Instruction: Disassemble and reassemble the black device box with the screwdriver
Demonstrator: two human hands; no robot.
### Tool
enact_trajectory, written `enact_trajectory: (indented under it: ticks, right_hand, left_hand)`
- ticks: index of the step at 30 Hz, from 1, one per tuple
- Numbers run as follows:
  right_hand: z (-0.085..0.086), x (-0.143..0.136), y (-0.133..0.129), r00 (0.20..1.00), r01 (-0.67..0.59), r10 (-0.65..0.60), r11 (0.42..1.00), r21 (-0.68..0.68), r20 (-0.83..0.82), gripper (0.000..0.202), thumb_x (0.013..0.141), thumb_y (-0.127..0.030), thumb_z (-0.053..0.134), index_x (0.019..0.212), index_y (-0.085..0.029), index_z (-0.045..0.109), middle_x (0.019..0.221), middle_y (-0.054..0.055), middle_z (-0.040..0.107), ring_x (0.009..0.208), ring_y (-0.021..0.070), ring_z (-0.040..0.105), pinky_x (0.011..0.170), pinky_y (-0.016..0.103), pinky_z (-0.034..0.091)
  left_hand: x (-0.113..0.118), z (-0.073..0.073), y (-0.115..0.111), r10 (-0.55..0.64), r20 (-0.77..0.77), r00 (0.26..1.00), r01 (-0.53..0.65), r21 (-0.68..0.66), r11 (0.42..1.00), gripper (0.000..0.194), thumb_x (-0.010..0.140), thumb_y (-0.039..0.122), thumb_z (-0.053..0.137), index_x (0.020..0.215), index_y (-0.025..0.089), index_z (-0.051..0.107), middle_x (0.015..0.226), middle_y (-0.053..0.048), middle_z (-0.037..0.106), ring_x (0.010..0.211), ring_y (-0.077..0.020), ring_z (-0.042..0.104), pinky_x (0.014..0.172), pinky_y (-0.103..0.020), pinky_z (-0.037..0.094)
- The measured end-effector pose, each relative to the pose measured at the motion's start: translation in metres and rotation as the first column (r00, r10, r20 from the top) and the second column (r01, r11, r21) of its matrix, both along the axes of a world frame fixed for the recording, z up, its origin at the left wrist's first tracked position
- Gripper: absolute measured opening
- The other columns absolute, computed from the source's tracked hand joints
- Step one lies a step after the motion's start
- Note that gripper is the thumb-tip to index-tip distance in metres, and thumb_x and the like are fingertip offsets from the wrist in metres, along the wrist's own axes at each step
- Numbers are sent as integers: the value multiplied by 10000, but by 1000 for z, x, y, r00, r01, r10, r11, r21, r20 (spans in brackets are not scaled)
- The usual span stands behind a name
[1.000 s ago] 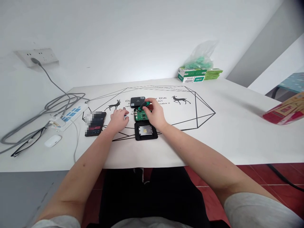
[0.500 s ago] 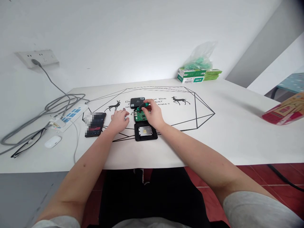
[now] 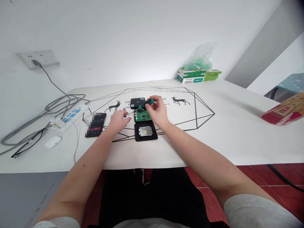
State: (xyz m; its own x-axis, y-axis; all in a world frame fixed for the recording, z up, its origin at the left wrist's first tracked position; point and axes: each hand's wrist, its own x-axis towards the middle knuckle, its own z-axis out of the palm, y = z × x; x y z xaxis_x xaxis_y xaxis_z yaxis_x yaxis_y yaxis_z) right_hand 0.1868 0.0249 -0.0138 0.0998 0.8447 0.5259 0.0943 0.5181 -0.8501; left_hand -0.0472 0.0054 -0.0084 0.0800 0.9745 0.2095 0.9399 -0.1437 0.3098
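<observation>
My right hand [image 3: 158,110] grips a green and black screwdriver [image 3: 146,104], its thin shaft pointing left and down past the circuit board. The green circuit board [image 3: 142,116] lies between a closed black case part [image 3: 137,103] behind it and a black frame with a metal plate [image 3: 145,131] in front. Left of the board, my left hand [image 3: 119,119] rests on the table with bent fingers around a small bluish object [image 3: 124,110], partly covered by the fingers.
A phone [image 3: 95,124], a white earphone case [image 3: 53,142] and a power strip [image 3: 71,117] with grey cables lie at left. Green and white boxes [image 3: 192,74] under a plastic bag [image 3: 199,60] stand at the back wall. A red and yellow package [image 3: 285,109] is at right.
My right hand has moved right and away from the board, tilting the screwdriver so its shaft shows toward my left hand. My left hand has barely shifted.
</observation>
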Motion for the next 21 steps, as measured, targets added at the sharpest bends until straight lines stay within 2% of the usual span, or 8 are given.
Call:
enact_trajectory:
  ticks: [5, 9, 21]
  right_hand:
    - [7, -1, -10, 999, -43, 44, 998, 40, -14, 315, 906, -322, 708, 1200, -282, 600, 1211, 54, 755, 826, 169, 691, 887, 418, 655]
    - [9, -1, -13, 998, -57, 58, 996, 72, -5, 301, 910, -311, 704, 1194, -278, 610, 1227, 64, 761, 846, 177, 701, 906, 430, 666]
    - [10, 2, -12, 999, -35, 32, 995, 95, 35, 311, 910, -308, 684, 1211, -273, 610, 1222, 69, 754, 854, 181, 693, 909, 439, 662]
  left_hand:
    - [3, 4, -1, -16, -56, 998, 16, 12, 1000, 186, 1024, 350, 657, 1109, 264, 799, 1288, -92, 778, 1322, -367, 620, 1090, -520, 506]
    - [4, 6, -1, -28, -74, 997, 30, 28, 999, 209, 1051, 321, 608, 1008, 267, 805, 1254, -90, 783, 1283, -360, 622, 1058, -527, 509]
    - [1, 2, -1, -44, -58, 997, 46, 40, 998, 222, 1068, 313, 602, 1060, 287, 822, 1272, -78, 773, 1297, -346, 609, 1062, -513, 491]
